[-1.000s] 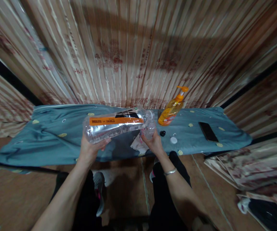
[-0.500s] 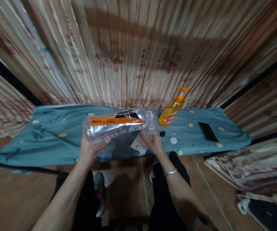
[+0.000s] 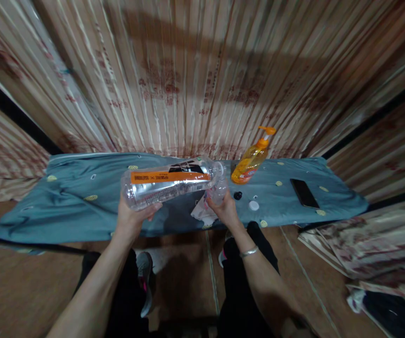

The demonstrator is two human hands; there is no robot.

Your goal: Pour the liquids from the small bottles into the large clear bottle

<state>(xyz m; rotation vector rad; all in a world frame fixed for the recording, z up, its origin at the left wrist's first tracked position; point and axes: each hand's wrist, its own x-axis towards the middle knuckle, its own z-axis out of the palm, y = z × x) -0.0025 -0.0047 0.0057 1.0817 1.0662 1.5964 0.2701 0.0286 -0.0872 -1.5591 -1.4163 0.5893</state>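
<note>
Resting in the left grip (image 3: 130, 219), closed around its base end: large, clear plastic bottle (image 3: 165, 184), orange-and-silver labelled, tipped nearly level above the teal, patterned, cloth-covered counter (image 3: 72, 220). Its mouth is placed at the top of a small, clear plastic bottle (image 3: 218, 190), enclosed by the right grip (image 3: 226, 209). Both are judged light, thin-walled, easily dented and somewhat slippery. Large item: best supported lightly beneath base and label. Small item: best steadied around the body, without squeezing.
</note>
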